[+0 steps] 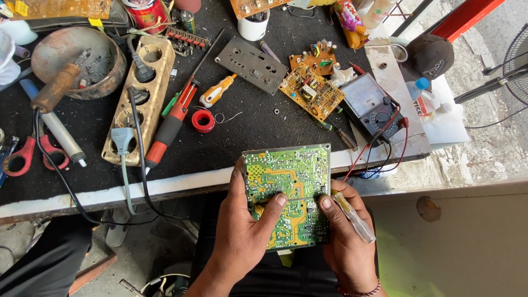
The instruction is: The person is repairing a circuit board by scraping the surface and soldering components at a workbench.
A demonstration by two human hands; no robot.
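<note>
While the left hand [242, 231] grips the circuit board [287, 193], right hand [344, 234] fingers clasp board and screwdriver [353, 217].

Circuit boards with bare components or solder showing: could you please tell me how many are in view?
5, perhaps more hidden. The green-yellow circuit board lies in both hands; two small yellow boards sit beside the grey multimeter; two orange boards lie along the top edge.

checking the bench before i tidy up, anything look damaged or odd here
The metal bowl at the bench's far left looks rusty and scorched, with debris inside. The white bench edge is chipped and worn. The green circuit board, held in the left hand and right hand, shows no clear damage.
</note>
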